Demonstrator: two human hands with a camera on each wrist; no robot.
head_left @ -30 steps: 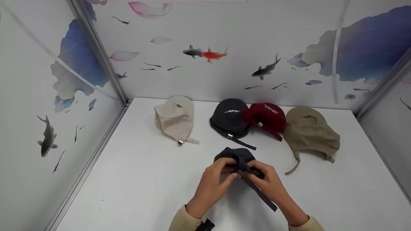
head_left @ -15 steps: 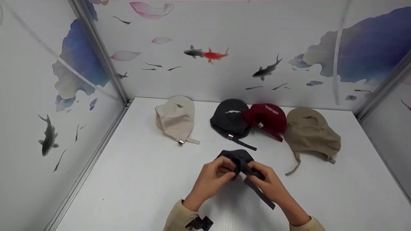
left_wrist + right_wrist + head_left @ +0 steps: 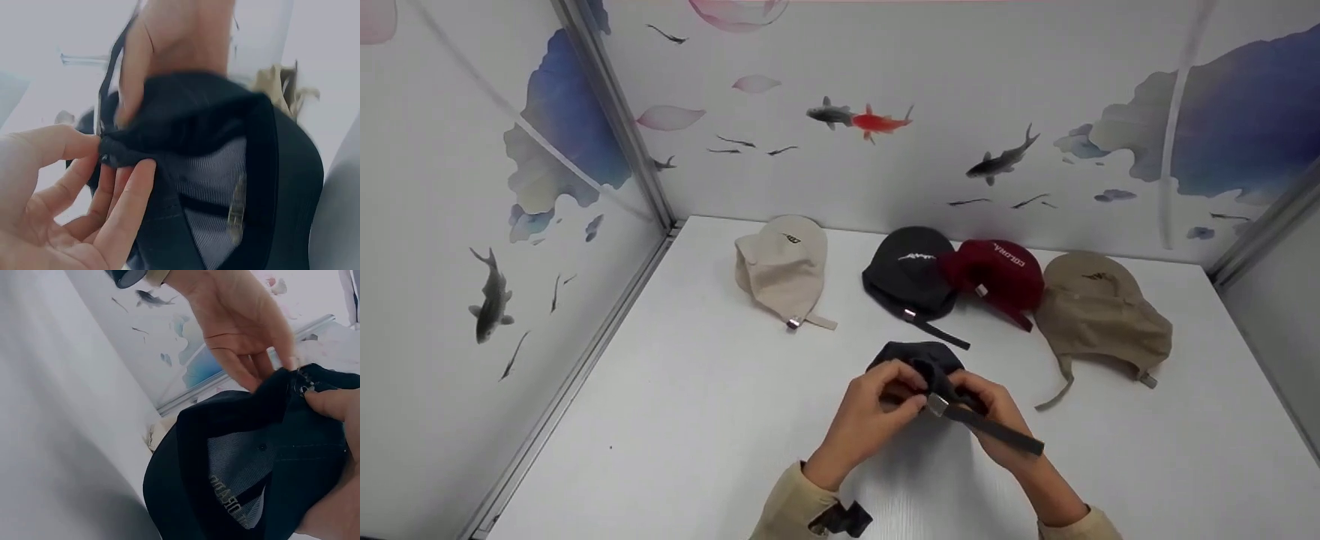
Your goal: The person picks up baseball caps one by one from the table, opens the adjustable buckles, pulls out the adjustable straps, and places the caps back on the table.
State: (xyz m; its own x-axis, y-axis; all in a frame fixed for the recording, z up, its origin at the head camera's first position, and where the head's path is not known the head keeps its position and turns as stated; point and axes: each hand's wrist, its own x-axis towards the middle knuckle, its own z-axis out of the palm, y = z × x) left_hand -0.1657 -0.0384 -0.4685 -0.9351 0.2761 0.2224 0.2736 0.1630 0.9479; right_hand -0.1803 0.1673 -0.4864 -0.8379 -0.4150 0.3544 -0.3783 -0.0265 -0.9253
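A dark navy baseball cap (image 3: 919,352) is held between both hands above the table, its inside showing in both wrist views. My left hand (image 3: 866,416) pinches the cap's back edge between thumb and fingers, beside the metal buckle (image 3: 937,405). My right hand (image 3: 997,424) grips the other side of the back opening, its thumb on the cloth in the right wrist view. From the buckle the dark strap (image 3: 997,431) sticks out across the right hand, its end loose. Mesh lining (image 3: 239,455) and raised lettering (image 3: 228,500) show inside the cap.
Along the back of the white table (image 3: 682,390) lie a cream cap (image 3: 784,270), a black cap (image 3: 911,277), a dark red cap (image 3: 997,277) overlapping it, and a khaki cap (image 3: 1102,315). Printed panels (image 3: 900,172) enclose the table behind and at the sides.
The strap has swung up and to the right, from hanging downward to lying across the right hand. The buckle is in plain sight now. Both hands keep their hold; the head view has shifted slightly.
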